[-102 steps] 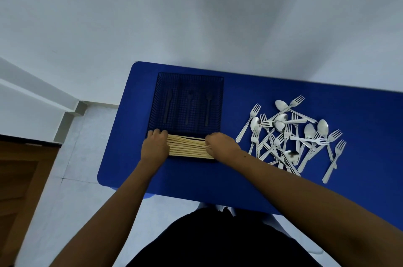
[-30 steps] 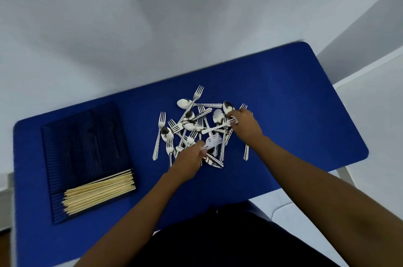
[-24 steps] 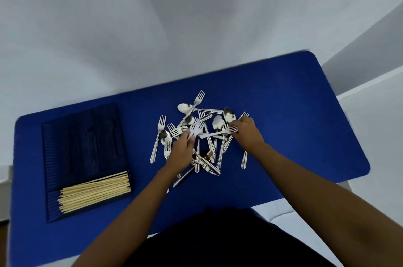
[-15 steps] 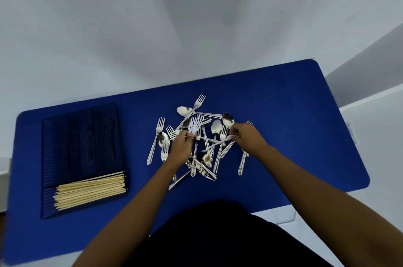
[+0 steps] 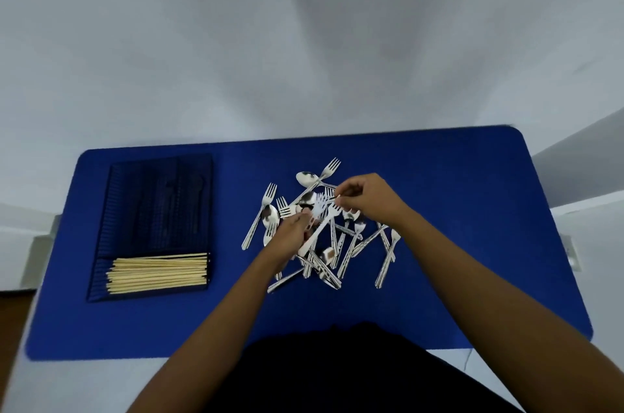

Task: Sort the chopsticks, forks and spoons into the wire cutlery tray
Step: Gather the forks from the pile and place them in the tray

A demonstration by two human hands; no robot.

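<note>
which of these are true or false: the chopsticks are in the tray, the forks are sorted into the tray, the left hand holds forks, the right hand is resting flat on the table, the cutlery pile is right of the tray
1. The chopsticks lie in the wire cutlery tray. True.
2. The forks are sorted into the tray. False: forks and spoons still lie in a loose cutlery pile on the blue table.
3. The left hand holds forks. True.
4. The right hand rests flat on the table. False: it is raised over the pile, fingers pinching a utensil.
5. The pile is right of the tray. True.
</note>
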